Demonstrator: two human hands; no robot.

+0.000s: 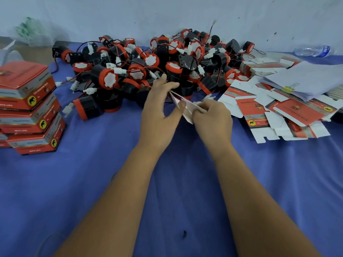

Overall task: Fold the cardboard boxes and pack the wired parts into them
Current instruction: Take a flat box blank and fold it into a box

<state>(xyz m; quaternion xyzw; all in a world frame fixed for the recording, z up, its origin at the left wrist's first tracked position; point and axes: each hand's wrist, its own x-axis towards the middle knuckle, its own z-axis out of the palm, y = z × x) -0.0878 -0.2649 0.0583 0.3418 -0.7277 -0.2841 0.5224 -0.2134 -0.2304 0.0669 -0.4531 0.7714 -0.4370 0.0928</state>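
Observation:
A flat cardboard box blank (182, 106) is held between both hands just in front of the pile, seen almost edge-on. My left hand (159, 108) pinches its left part between thumb and fingers. My right hand (212, 116) grips its right end with curled fingers. A large heap of black-and-orange wired parts (148, 69) with white connectors lies behind the hands. Loose unfolded red-and-white box blanks (278, 112) spread out at the right.
Several closed red boxes (30, 108) are stacked at the left on the blue cloth (167, 182). White papers held by a yellow clip (306, 80) lie over the blanks at far right. A clear plastic bottle (313, 51) lies by the wall.

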